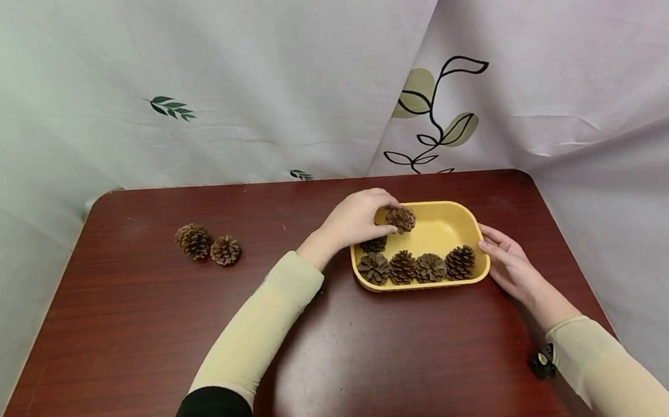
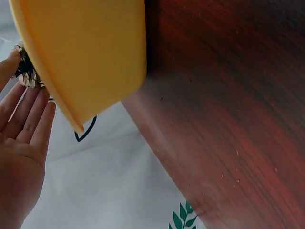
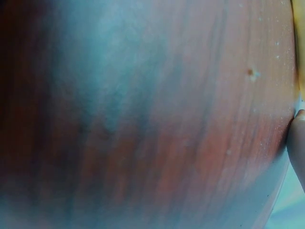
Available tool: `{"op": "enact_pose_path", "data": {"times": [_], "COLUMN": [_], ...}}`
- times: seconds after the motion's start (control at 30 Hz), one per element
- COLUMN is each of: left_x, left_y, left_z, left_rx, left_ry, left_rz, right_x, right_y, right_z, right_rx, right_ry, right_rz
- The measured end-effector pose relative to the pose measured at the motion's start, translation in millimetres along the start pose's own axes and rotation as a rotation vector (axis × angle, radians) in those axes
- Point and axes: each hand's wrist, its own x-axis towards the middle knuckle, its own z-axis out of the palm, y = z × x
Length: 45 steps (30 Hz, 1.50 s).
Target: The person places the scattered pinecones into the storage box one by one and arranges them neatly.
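Note:
My left hand (image 1: 360,218) reaches over the back left corner of a yellow rectangular tray (image 1: 444,222) and holds a brown pine cone (image 1: 401,219) between thumb and fingers. In the left wrist view that pine cone (image 2: 27,69) shows past the outer wall of the tray (image 2: 90,52), partly hidden by it. Several pine cones (image 1: 431,268) stand in a row along the tray's front side, and another (image 1: 374,244) sits at its left end, partly under my hand. My right hand (image 1: 517,274) holds the tray's right end, its thumb on the rim.
Two more pine cones (image 1: 208,243) lie side by side on the dark red wooden table (image 1: 139,341), left of the tray. Behind the table hangs a pale cloth (image 1: 269,71) with leaf prints. A small black object (image 1: 541,362) is by the right sleeve.

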Motion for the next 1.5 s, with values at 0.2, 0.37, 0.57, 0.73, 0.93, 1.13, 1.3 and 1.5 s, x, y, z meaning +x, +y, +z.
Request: {"op": "enact_pose_path", "data": {"times": [0.2,0.37,0.57,0.73,0.93,1.13,1.3,1.5], "left_x": [8.5,14.0,17.6,16.9,14.2,13.3,13.1,14.2], "left_y": [0.7,2.4,4.1,4.7,3.7,0.2,-2.1,-2.9], "left_z": [9.8,17.5,25.5,26.5,25.7,25.1,23.4,24.3], "left_rx": [0.0,0.01,0.015,0.035,0.054,0.046,0.055,0.051], "left_ry": [-0.03,-0.051,-0.107,-0.163,-0.194,-0.206,-0.226,-0.244], "left_rz": [0.03,0.042,0.036,0.022,0.016,0.032,0.037,0.036], "right_x": [-0.4,0.0,0.0,-0.6,0.1,-0.4,-0.3,-0.4], "right_y": [0,1,1,0,1,2,1,2], "right_z": [1,0,0,0,0,-1,-2,0], "right_rx": [0.0,0.002,0.005,0.012,0.01,0.016,0.006,-0.001], "right_ry": [-0.003,-0.001,-0.007,-0.012,-0.012,-0.013,-0.018,0.001], "right_rz": [-0.002,-0.002,0.003,-0.003,-0.006,-0.006,-0.002,-0.008]}}
